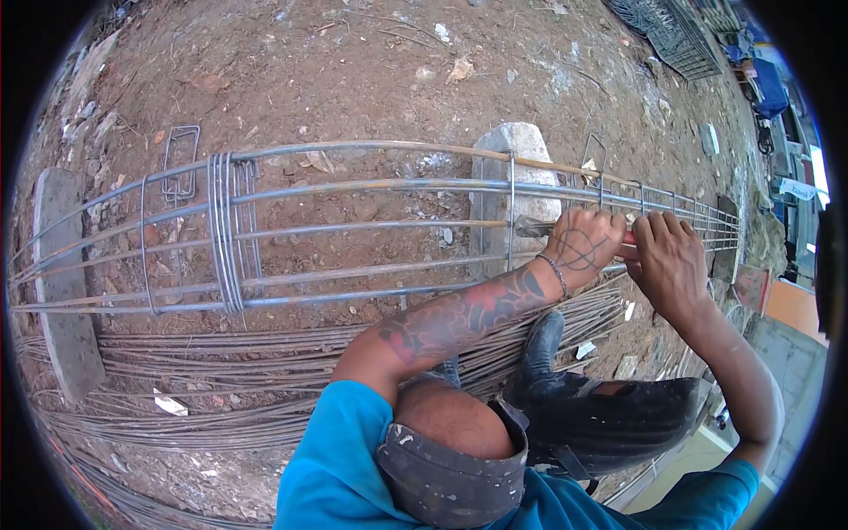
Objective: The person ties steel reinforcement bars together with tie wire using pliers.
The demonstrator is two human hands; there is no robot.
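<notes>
Clenches left hand around red-handled tool, with fingers curled and pressed together; likewise folds right hand over red handle. Holds tool over long, rust-streaked steel bars, near thin, straight-sided stirrup. Leans above rough, pebbly brown soil.

Soft, diffuse daylight spreads evenly over the ground, moderately bright, leaving faint, blurry-edged shadows. A pale sheen runs along the steel bars, which the fisheye bends into arcs. Beyond the ground's right edge a white patch is blown out. The middle looks fairly sharp; the rim smears, fading into black corners.
</notes>
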